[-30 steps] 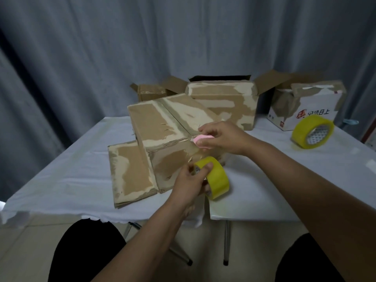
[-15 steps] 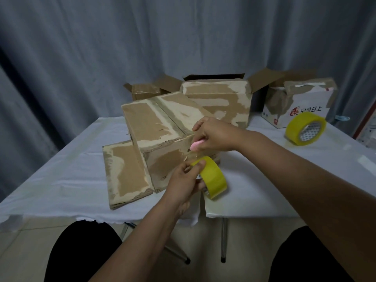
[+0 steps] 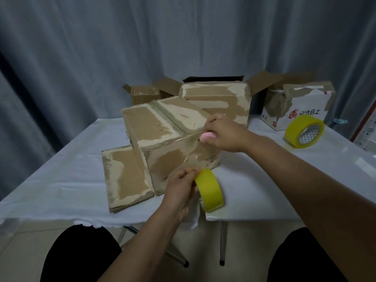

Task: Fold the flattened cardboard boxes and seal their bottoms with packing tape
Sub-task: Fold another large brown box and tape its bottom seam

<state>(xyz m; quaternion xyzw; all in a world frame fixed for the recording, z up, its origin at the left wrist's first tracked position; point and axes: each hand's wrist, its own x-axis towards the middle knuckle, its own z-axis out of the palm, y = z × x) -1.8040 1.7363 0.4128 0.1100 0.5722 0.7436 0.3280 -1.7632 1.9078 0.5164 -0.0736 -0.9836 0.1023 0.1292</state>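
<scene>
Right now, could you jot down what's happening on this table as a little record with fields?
Activity: sealing the bottom seam of a cardboard box with tape
Left hand: grips a yellow tape roll at the box's near side
Right hand: holds a small pink tool against the box edge
Spare tape roll: right side of the table
Flattened cardboard: lying left of the box
Other boxes: three behind, flaps open

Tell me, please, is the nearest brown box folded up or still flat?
Folded up: the box stands as a block on the table, its top flaps closed.
</scene>
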